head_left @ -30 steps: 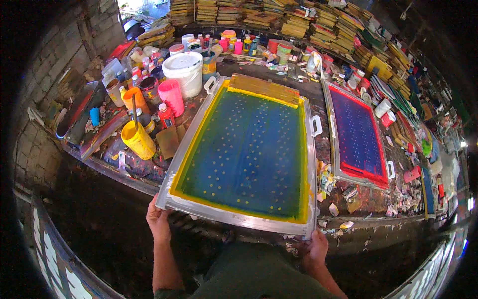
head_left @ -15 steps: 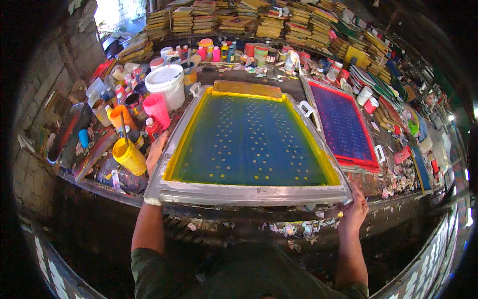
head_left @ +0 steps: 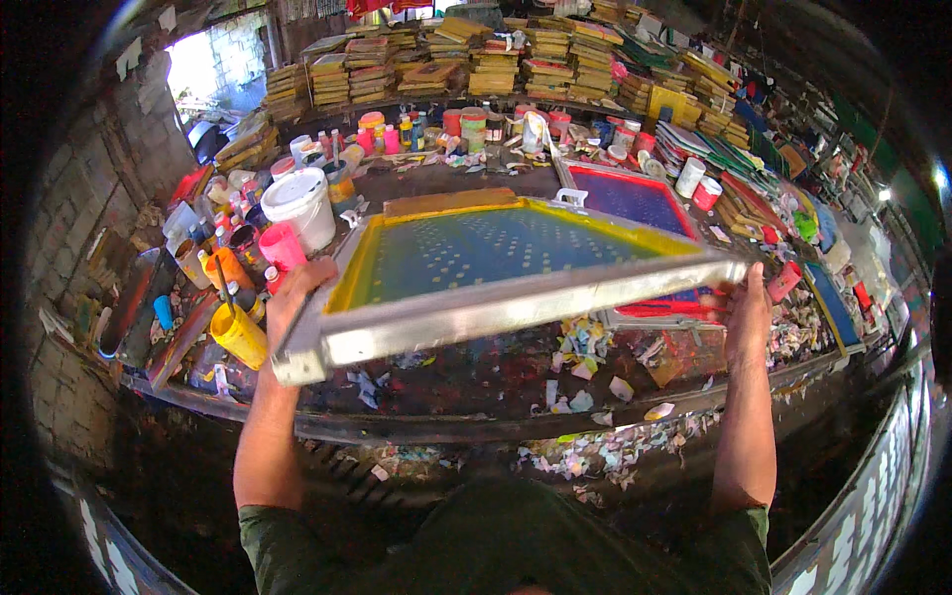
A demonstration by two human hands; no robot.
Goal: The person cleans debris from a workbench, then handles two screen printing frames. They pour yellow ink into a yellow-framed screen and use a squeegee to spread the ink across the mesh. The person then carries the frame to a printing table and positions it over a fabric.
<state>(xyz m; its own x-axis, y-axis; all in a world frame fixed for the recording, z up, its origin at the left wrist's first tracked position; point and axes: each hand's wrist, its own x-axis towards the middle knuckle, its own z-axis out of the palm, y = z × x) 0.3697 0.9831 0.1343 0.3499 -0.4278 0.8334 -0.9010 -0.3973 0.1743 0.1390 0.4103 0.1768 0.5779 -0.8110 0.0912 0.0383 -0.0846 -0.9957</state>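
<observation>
One screen-printing frame (head_left: pixel 466 253) is being held with its near edge up off the table (head_left: pixel 466 387); its left side, close to the near corner, is being gripped by the left hand (head_left: pixel 295 296), its right near corner by the right hand (head_left: pixel 750 315).

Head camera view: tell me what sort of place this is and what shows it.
Most likely a screen-printing workshop: it has a silver metal-framed blue screen with yellow edging, a blue-purple rectangular screen with red edging, and a yellow plastic tub with a stick in it, among other coloured tubs and bottles.
</observation>
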